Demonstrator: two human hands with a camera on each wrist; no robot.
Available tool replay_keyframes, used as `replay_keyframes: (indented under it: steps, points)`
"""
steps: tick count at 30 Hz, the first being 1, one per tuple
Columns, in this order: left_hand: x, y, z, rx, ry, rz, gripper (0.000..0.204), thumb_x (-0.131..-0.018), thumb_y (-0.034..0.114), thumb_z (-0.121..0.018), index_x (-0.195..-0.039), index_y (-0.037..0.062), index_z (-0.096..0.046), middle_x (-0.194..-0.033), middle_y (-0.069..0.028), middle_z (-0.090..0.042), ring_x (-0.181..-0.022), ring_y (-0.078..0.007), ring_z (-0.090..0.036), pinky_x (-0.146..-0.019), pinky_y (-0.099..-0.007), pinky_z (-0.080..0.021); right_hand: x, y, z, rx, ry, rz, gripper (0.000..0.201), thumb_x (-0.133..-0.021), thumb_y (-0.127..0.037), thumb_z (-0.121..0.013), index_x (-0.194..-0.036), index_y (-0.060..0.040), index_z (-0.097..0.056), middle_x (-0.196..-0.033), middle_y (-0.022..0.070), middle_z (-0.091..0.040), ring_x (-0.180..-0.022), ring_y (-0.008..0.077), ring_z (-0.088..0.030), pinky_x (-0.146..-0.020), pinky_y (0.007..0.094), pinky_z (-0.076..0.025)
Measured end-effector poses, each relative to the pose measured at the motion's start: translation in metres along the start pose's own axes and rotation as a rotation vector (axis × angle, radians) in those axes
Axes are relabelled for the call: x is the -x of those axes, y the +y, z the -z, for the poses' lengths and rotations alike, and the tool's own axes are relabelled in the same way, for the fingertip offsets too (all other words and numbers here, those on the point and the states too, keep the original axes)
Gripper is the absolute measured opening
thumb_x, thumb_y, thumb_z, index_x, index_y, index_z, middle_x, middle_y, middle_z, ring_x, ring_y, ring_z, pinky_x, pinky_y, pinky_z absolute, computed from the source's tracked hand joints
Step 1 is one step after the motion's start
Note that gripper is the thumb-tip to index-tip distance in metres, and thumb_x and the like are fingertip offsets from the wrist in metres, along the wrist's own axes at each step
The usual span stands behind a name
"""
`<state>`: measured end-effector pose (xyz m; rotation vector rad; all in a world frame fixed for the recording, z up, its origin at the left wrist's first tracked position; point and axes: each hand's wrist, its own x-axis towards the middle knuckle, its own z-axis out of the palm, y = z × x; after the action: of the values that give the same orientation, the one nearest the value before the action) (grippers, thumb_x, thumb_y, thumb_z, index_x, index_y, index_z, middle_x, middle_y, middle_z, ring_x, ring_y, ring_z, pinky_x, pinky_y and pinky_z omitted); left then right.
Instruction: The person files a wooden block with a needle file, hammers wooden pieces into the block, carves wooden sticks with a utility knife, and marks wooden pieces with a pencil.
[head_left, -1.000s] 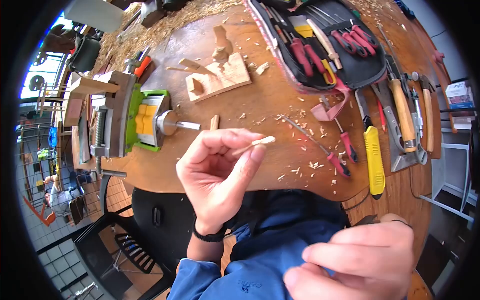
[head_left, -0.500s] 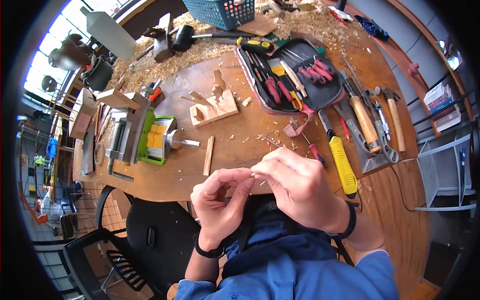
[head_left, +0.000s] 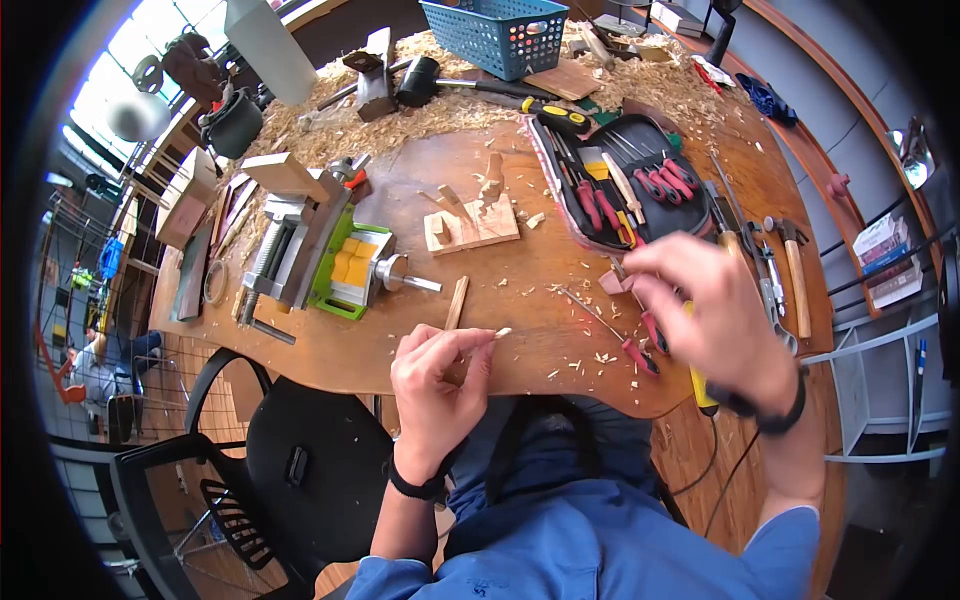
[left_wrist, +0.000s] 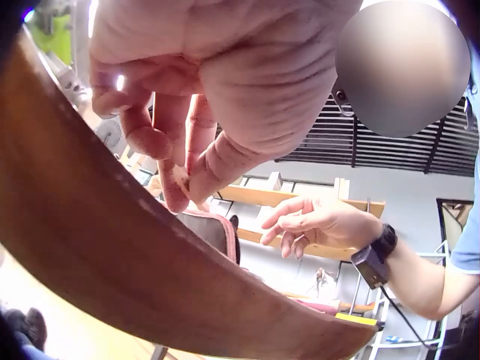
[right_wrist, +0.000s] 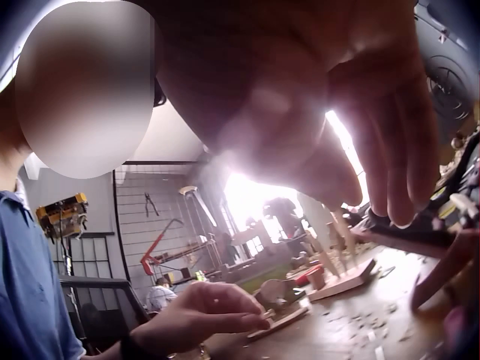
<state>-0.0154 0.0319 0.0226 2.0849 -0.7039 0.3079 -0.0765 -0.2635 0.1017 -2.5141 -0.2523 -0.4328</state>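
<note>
My left hand (head_left: 435, 382) pinches a small pale piece of wood (head_left: 503, 332) between thumb and forefinger, over the table's front edge. Nothing shows in my right hand (head_left: 715, 310), raised at the right over the front of the tool case; its fingers hang loosely extended in the right wrist view. Just below it lie carving tools with pink handles (head_left: 638, 357) and a yellow utility knife (head_left: 703, 395), partly hidden by the hand and arm. Behind the left hand, a thin wood strip (head_left: 457, 303) rests on the table.
At the left stands a vise (head_left: 340, 290) with green and yellow parts. A wooden block (head_left: 478, 238) bearing upright carved pieces sits mid-table. An open tool case (head_left: 575, 226) lies farther right, beside a hammer (head_left: 793, 270). Shavings and a blue basket (head_left: 505, 45) are at the back.
The right hand came in to the left hand's fingertips, then moved away to the right, up by the tool case. The left hand keeps pinching the small piece. The head view has shifted.
</note>
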Motion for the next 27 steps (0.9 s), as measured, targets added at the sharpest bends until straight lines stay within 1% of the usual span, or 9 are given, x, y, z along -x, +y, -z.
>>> replay_keyframes:
  steps: [1,4,6,10,14,19,22,25,27]
  points:
    - [-0.002,-0.003,0.002,-0.109,-0.023,-0.013,0.010,-0.089,0.003,-0.085,-0.099,0.0061,-0.084,-0.085,-0.0058,-0.079,-0.076,-0.0196,-0.067,-0.077,-0.0332,-0.053,-0.013,0.014,0.006,-0.002,-0.035,-0.076,0.025,-0.094,-0.003,-0.073,-0.119,0.0020,-0.075,-0.104,0.0213,-0.076,-0.093,0.0383,-0.076,-0.084,0.0441,-0.060]
    - [-0.005,-0.007,0.000,-0.218,0.005,-0.046,0.008,-0.086,0.006,-0.085,-0.093,0.0101,-0.083,-0.085,-0.0045,-0.079,-0.078,-0.0221,-0.067,-0.078,-0.0357,-0.049,-0.044,0.064,-0.004,0.121,-0.051,-0.054,0.025,-0.098,-0.006,-0.068,-0.121,0.0020,-0.074,-0.102,0.0215,-0.075,-0.095,0.0409,-0.074,-0.088,0.0468,-0.059]
    - [-0.006,-0.010,-0.002,-0.281,0.028,-0.056,0.008,-0.085,0.006,-0.085,-0.091,0.0110,-0.083,-0.086,-0.0041,-0.080,-0.079,-0.0231,-0.068,-0.078,-0.0366,-0.048,-0.055,0.081,-0.015,0.230,-0.139,-0.138,0.028,-0.098,-0.010,-0.065,-0.121,0.0002,-0.077,-0.108,0.0267,-0.075,-0.103,0.0448,-0.073,-0.095,0.0533,-0.058]
    - [-0.005,-0.013,-0.001,-0.312,0.074,-0.102,0.008,-0.084,0.006,-0.084,-0.088,0.0119,-0.081,-0.091,-0.0026,-0.080,-0.080,-0.0239,-0.068,-0.076,-0.0373,-0.047,-0.062,0.083,-0.026,0.418,-0.207,-0.159,0.030,-0.096,-0.006,-0.060,-0.122,-0.0015,-0.075,-0.117,0.0259,-0.074,-0.108,0.0454,-0.072,-0.094,0.0551,-0.058]
    - [-0.006,-0.014,0.000,-0.414,0.120,-0.073,0.009,-0.083,0.006,-0.085,-0.089,0.0116,-0.081,-0.086,-0.0022,-0.075,-0.079,-0.0247,-0.066,-0.075,-0.0384,-0.048,-0.067,0.081,-0.028,0.483,-0.247,-0.208,0.025,-0.092,-0.005,-0.066,-0.115,-0.0010,-0.075,-0.110,0.0238,-0.073,-0.110,0.0438,-0.070,-0.097,0.0541,-0.055]
    - [-0.007,-0.021,0.002,-0.480,0.184,-0.045,0.009,-0.083,0.006,-0.084,-0.089,0.0118,-0.081,-0.082,-0.0036,-0.071,-0.076,-0.0265,-0.065,-0.074,-0.0399,-0.049,-0.068,0.094,-0.033,0.323,-0.123,-0.111,0.010,-0.082,0.001,-0.064,-0.090,0.0021,-0.071,-0.086,0.0258,-0.073,-0.089,0.0444,-0.074,-0.081,0.0525,-0.058]
    - [-0.005,-0.021,0.004,-0.430,0.172,-0.013,0.010,-0.084,0.006,-0.084,-0.090,0.0114,-0.080,-0.081,-0.0041,-0.070,-0.077,-0.0263,-0.065,-0.074,-0.0399,-0.049,-0.069,0.096,-0.033,0.296,-0.050,-0.088,0.008,-0.080,0.001,-0.064,-0.085,0.0028,-0.070,-0.080,0.0258,-0.073,-0.080,0.0435,-0.075,-0.076,0.0501,-0.059]
    - [-0.003,-0.009,0.003,-0.359,0.142,-0.033,0.009,-0.086,0.005,-0.084,-0.093,0.0087,-0.080,-0.083,-0.0062,-0.073,-0.077,-0.0264,-0.068,-0.075,-0.0389,-0.051,-0.068,0.090,-0.026,0.295,0.020,-0.086,0.009,-0.078,0.000,-0.063,-0.082,0.0021,-0.071,-0.080,0.0284,-0.072,-0.082,0.0476,-0.074,-0.080,0.0540,-0.060]
    - [-0.001,-0.004,-0.001,-0.093,0.124,-0.029,0.007,-0.088,0.006,-0.085,-0.094,0.0058,-0.080,-0.085,-0.0101,-0.076,-0.078,-0.0270,-0.072,-0.075,-0.0356,-0.054,-0.062,0.071,-0.014,0.252,0.119,-0.108,0.011,-0.079,-0.001,-0.064,-0.086,0.0029,-0.071,-0.079,0.0278,-0.072,-0.077,0.0455,-0.074,-0.074,0.0502,-0.060]
